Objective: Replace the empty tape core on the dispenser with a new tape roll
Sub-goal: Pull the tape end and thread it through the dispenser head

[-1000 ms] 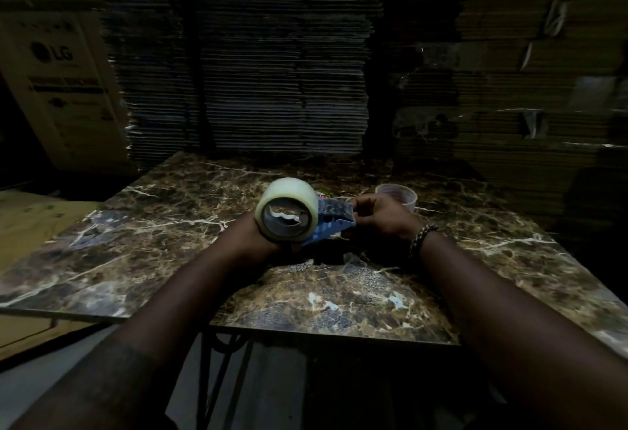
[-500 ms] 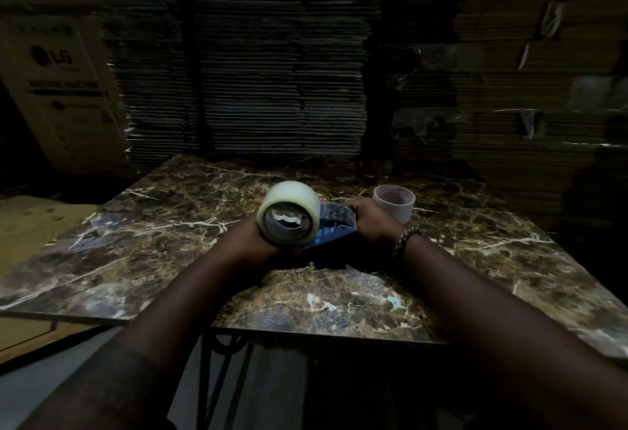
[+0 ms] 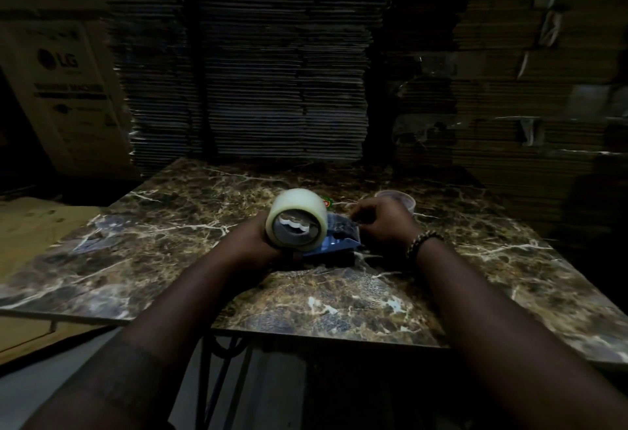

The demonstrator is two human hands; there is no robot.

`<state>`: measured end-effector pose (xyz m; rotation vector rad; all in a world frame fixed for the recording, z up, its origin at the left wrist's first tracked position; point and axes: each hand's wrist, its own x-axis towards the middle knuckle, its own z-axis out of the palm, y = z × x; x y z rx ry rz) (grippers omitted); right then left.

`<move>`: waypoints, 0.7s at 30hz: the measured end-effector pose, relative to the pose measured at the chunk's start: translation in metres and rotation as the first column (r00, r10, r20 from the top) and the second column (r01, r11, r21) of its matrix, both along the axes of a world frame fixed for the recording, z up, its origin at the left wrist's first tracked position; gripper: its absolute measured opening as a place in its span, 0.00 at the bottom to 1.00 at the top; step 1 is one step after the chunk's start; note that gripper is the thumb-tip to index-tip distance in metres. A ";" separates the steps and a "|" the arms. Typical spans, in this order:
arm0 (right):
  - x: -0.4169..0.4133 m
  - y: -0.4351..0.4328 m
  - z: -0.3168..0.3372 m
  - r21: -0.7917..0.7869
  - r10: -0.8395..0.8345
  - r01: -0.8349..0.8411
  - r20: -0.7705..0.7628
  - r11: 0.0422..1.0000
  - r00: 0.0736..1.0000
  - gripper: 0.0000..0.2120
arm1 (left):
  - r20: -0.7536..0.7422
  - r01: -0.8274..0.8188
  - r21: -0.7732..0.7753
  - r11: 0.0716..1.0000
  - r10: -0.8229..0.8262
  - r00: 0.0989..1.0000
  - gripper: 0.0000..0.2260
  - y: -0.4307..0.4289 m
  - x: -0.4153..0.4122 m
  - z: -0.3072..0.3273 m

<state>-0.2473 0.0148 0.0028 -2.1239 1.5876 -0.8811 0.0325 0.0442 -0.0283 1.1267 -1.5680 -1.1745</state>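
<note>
A full roll of pale translucent packing tape [image 3: 296,221] sits mounted on the blue plastic handheld dispenser [image 3: 334,241], its open core facing the camera, held just above the brown veined marble-pattern tabletop [image 3: 339,307]. The left hand [image 3: 258,242] grasps the dispenser beneath the roll. The right hand [image 3: 384,222] is clenched at the dispenser's front end; what it pinches cannot be told. An empty tape core [image 3: 401,198] stands beyond the right hand.

The left hand [image 3: 258,242] is largely screened by the tape roll [image 3: 296,220]; its grip cannot be determined; the dispenser [image 3: 339,242] is partly concealed between roll and right hand [image 3: 384,222]; the empty core [image 3: 397,199] is half hidden behind that hand; the carton [image 3: 68,89] lettering is blurred beyond reading.
</note>
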 end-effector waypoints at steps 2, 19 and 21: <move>-0.009 -0.002 0.000 -0.013 -0.087 0.087 -0.024 0.996 0.996 0.10 | 0.008 -0.008 0.004 1.000 0.008 1.000 0.34 0.000 -0.001 0.000; 0.007 0.067 0.039 0.053 -0.088 0.072 0.717 0.996 0.691 0.08 | 0.024 0.017 -0.015 1.000 -0.017 1.000 0.34 0.009 -0.003 0.004; 0.018 0.095 0.039 0.048 -0.020 -0.030 0.792 0.998 0.611 0.08 | 0.055 0.006 -0.014 1.000 -0.006 0.998 0.33 0.007 -0.002 0.002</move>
